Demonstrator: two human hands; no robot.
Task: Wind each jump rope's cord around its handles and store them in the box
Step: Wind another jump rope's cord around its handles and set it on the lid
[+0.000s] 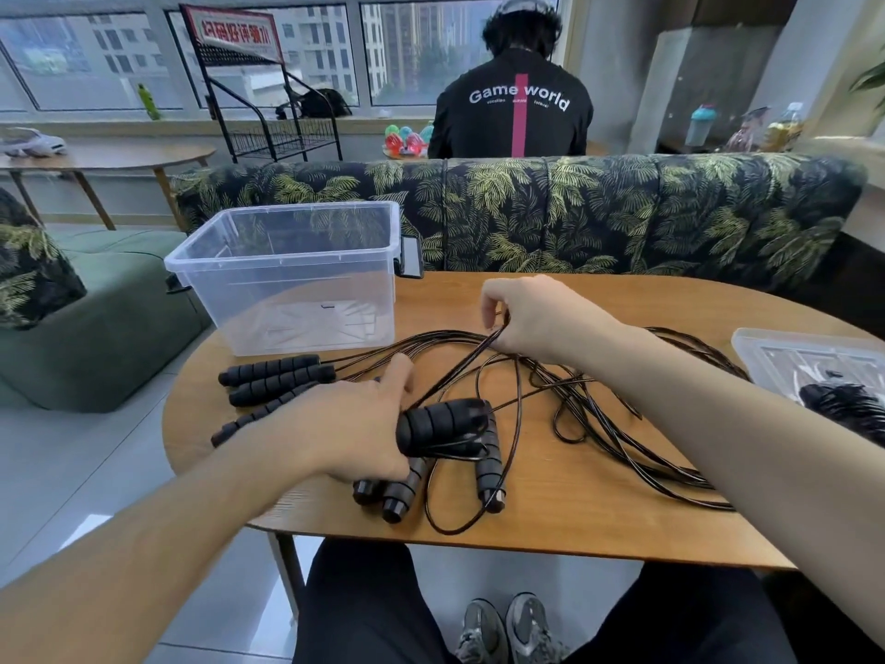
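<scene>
Jump rope in hand: pair of black foam handles [443, 426] held together, just above the table [550, 529], near its front edge.
Long axis of handles: roughly left-right, free ends pointing to the person's right.
Left hand [357, 426]: fingers curled round the handle pair, index finger extended along the top; it is the nearer hand to the handles.
Right hand [531, 321]: farther back and to the right, pinching a strand of cord [459, 366] that rises diagonally from the handles.
Key relation: cord runs from handles up and away to the right hand; judged ready for wrapping across the handles' long axis.
Other ropes: three handles [275, 371] lie left of the left hand, more handles [491, 464] just in front; loose cords [618, 424] sprawl rightward.
Box [287, 261]: clear, open, at the back left of the table, beyond the left hand; no rope visible inside.
Lid [809, 361]: far right edge, a dark bundle on it.
</scene>
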